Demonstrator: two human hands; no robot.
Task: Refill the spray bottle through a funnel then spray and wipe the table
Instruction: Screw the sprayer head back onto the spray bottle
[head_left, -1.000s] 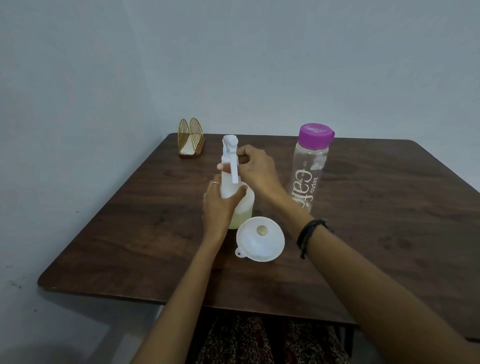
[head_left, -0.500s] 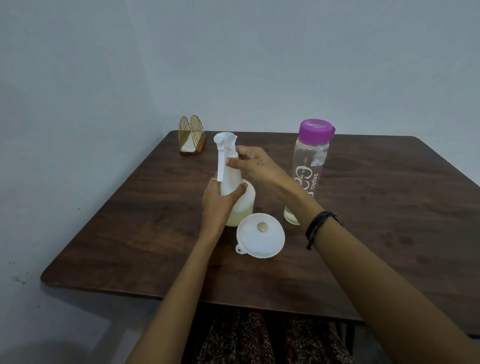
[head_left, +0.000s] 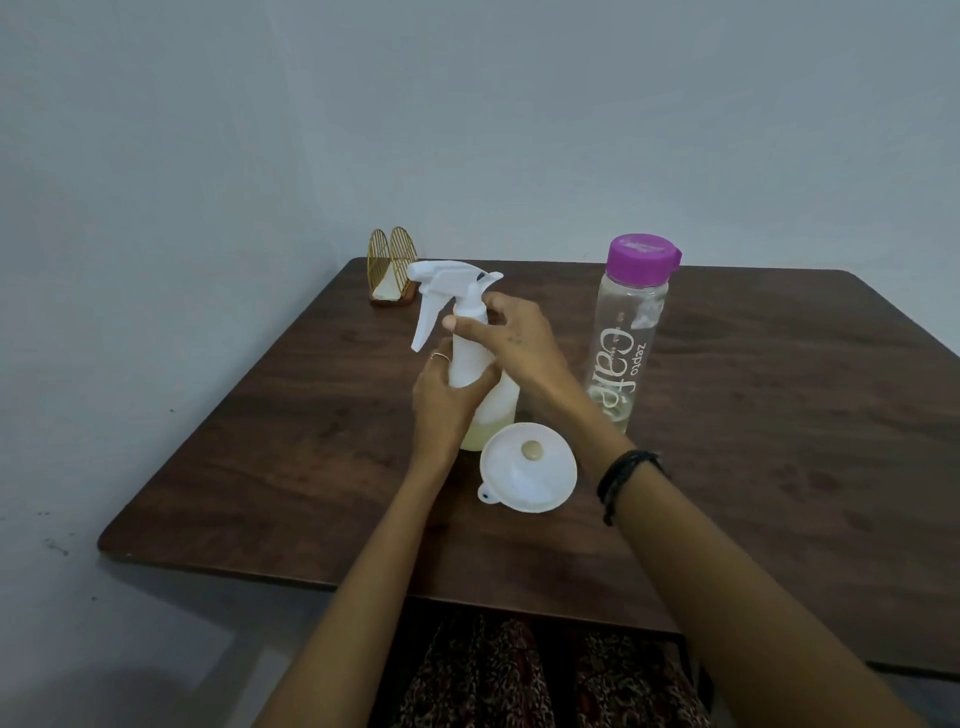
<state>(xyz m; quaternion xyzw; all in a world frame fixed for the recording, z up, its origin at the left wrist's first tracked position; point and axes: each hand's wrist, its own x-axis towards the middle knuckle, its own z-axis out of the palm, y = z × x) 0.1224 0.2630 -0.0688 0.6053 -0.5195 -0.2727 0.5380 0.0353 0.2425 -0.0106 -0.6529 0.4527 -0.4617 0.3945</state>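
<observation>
Two hands on the white spray bottle (head_left: 480, 374), which stands upright on the dark wooden table (head_left: 753, 441), near its middle. Left hand (head_left: 441, 400) wraps the bottle's body, fingers curled round it, a ring showing. Right hand (head_left: 511, 340) grips the neck collar just under the trigger head (head_left: 447, 283), thumb and fingers closed around it; trigger points left. Pale yellowish liquid low in the bottle. White funnel (head_left: 527, 467) lies mouth-up just in front, touching or nearly so. Clear water bottle (head_left: 626, 338), purple cap, stands right of the hands. Gold wire napkin holder (head_left: 392, 265) at far edge.
</observation>
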